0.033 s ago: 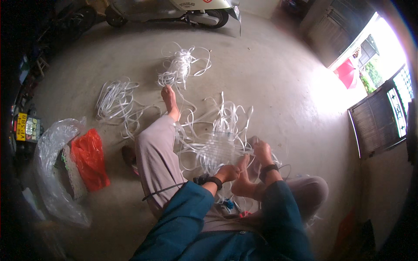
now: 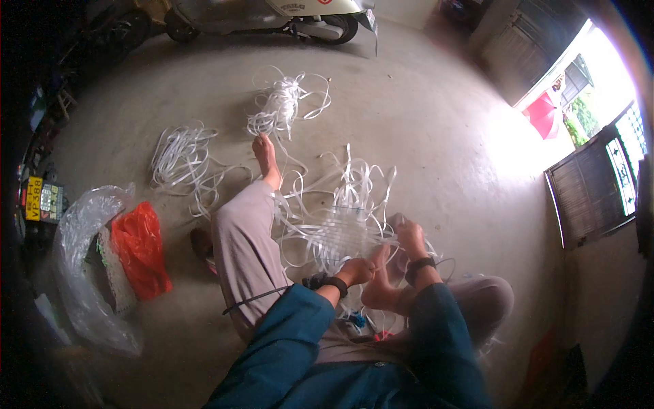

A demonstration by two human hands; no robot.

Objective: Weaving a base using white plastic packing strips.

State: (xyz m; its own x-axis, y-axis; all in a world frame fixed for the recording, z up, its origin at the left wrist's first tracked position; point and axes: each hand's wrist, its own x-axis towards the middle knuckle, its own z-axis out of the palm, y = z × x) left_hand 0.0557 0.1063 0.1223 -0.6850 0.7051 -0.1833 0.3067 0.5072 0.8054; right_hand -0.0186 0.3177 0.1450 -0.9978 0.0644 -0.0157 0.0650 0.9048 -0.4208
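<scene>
left hand [image 2: 354,271] + right hand [image 2: 410,238]: fingers curled, can't tell if on strap | woven white strap panel [image 2: 343,233]: on floor [image 2: 470,204], just left of right foot [image 2: 379,290] | risk: uneven pull could skew weave; loose strands [image 2: 349,194] beyond could catch that foot, tangle

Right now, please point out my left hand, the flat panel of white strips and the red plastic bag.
Left hand [image 2: 355,271]: head view, back of the hand.
Panel of white strips [image 2: 345,232]: head view, middle of its flat face.
Red plastic bag [image 2: 142,249]: head view, middle of its crumpled surface.
</scene>
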